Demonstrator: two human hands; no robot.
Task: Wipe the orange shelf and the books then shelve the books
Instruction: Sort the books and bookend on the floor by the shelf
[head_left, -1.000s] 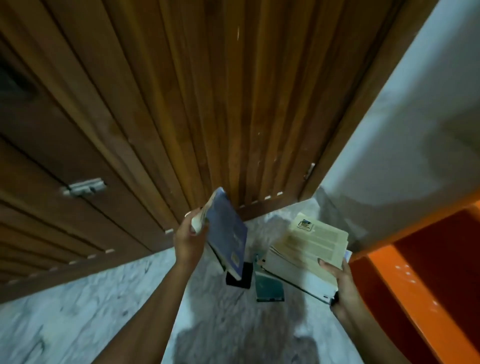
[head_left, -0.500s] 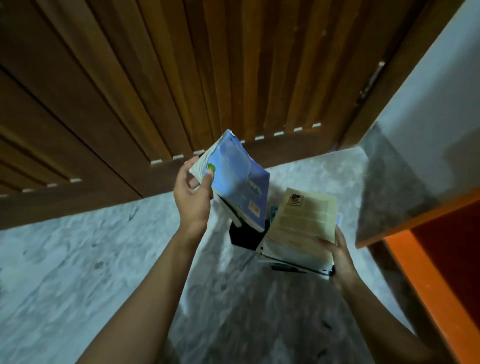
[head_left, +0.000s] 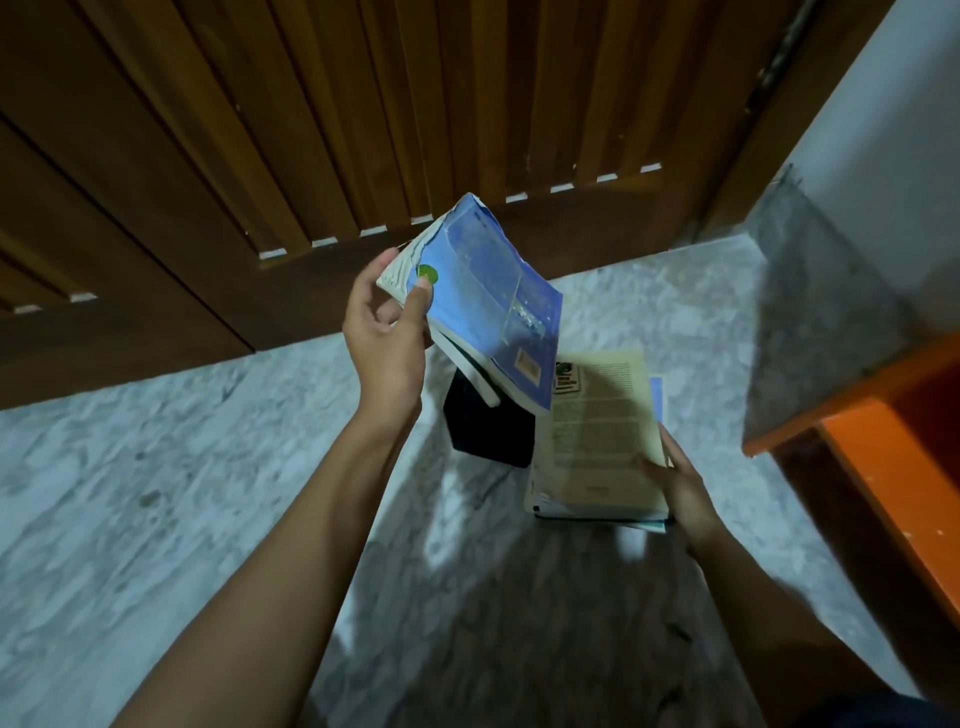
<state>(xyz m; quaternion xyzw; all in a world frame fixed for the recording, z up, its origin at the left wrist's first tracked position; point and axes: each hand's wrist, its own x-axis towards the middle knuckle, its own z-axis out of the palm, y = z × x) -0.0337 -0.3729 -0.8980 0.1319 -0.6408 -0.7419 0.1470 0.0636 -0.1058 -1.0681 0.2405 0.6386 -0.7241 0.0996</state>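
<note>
Above the marble floor (head_left: 156, 493), in front of a slatted wooden door (head_left: 311, 130), the left hand (head_left: 387, 343) grips a blue book (head_left: 488, 306) by its upper corner, the thumb pressed on the cover beside a round green sticker. The book is a softcover with a pale, worn and ragged edge at the gripped end, a faint lighter band across the cover and a small orange label near its low corner. It tilts down to the right, and a white-edged piece shows under it; whether that is a second book cannot be told.

To its right and lower down, the right hand (head_left: 680, 488) holds a stack of books (head_left: 597, 436), thumb on top and fingers curled beneath. The top cover is cream with dense printed text and a dark emblem at one corner; blue and teal edges show from the books below. A black object (head_left: 488, 431) sits on the floor between the two hands. The orange shelf (head_left: 893, 467) stands at the right edge, against a pale wall (head_left: 883, 130).

A second ago the blue book hung nearly edge-on and looked dark; now its cover is turned up to the camera and sits higher. The stack has shifted left, away from the shelf, and the view has tipped down.
</note>
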